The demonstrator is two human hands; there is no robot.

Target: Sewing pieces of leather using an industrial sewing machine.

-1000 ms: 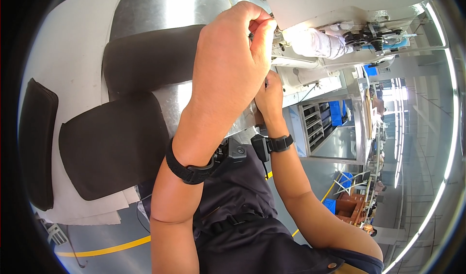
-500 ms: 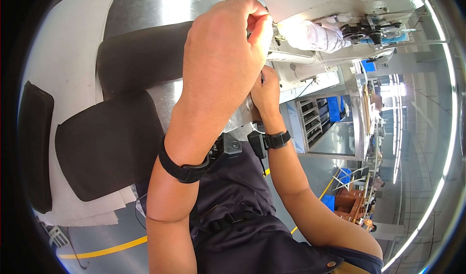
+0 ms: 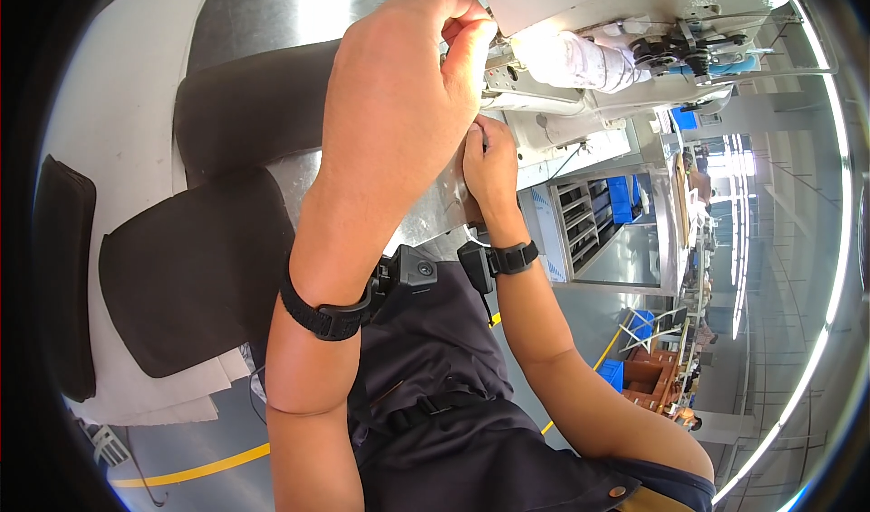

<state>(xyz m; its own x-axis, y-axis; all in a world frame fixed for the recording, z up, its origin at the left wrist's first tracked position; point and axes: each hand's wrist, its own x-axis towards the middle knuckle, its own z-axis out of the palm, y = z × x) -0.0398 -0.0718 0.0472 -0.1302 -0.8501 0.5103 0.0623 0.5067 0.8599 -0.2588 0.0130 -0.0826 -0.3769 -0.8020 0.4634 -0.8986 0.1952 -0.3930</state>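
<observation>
My left hand [image 3: 399, 100] is raised at the head of a white sewing machine [image 3: 580, 0], thumb and index finger pinched together. Whatever sits between those fingertips is too small to make out. Below and to its right, my right hand [image 3: 492, 169] is closed, thumb against curled fingers, beside the machine's bed; its grip is partly hidden and I cannot make out anything in it. A dark folded fabric piece [image 3: 258, 104] lies on the shiny metal table [image 3: 263, 23], left of my left hand and partly behind it.
Another dark fabric panel [image 3: 195, 272] and a dark stack [image 3: 65, 276] lie on white sheets [image 3: 118, 104] at the left. A bright wrapped lamp [image 3: 589, 63] and a black mechanism [image 3: 684, 54] are on the machine. A metal rack [image 3: 589, 227] stands to the right.
My left hand has shifted slightly left and up, its fingers still pinched. The right hand has moved a little left, and its thumb now shows more clearly.
</observation>
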